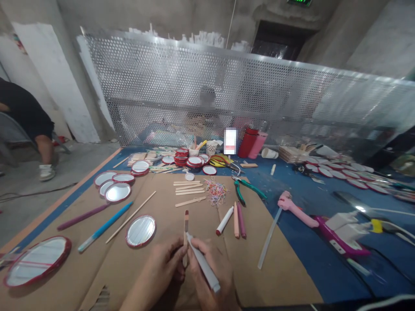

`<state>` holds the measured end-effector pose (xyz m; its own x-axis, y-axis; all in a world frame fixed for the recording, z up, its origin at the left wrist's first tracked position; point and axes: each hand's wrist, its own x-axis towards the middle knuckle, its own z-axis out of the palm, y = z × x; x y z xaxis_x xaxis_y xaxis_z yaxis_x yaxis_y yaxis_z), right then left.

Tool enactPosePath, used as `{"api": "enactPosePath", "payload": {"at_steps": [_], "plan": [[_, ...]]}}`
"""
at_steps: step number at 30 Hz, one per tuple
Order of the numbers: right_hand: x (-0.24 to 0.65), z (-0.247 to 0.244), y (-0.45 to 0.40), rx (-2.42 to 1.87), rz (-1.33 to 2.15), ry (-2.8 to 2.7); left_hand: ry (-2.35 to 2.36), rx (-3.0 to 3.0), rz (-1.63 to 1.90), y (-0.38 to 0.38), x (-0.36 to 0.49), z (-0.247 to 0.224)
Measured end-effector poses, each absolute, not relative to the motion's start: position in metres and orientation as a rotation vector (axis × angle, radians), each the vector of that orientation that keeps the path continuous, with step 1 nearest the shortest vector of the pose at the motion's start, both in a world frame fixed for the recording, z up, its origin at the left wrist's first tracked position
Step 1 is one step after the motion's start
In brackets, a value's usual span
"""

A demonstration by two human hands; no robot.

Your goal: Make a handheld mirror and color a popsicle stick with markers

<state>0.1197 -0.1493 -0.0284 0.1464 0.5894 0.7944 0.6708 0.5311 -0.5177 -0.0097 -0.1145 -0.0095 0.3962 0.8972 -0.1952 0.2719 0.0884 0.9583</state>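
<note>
My left hand [162,268] pinches a flat wooden craft stick [186,229] upright, its top end coloured in brown and red bands. My right hand [209,272] is shut on a fat grey marker [203,268], whose tip touches or nearly touches the stick. Both hands sit low over a brown cardboard sheet [201,276]. Just ahead lie a small round mirror with a red rim [141,231], a white marker [225,220], and two slim pink and mauve markers [239,220]. Several loose craft sticks [188,188] lie further on.
A pink hot glue gun [295,209] and green-handled pliers [246,190] lie to the right. Several red-rimmed mirrors [117,183] sit at left, with more beyond. A perforated metal panel [194,82] stands behind the blue mat [275,194]; a seated person [26,116] is far left.
</note>
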Motion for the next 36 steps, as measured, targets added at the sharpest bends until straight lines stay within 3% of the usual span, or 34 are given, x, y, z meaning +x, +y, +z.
{"api": "enactPosePath", "payload": {"at_steps": [36], "plan": [[0.130,-0.020,-0.154,-1.078,-0.039,-1.691,1.109,1.636,0.660,-0.115,-0.013,-0.011]]}}
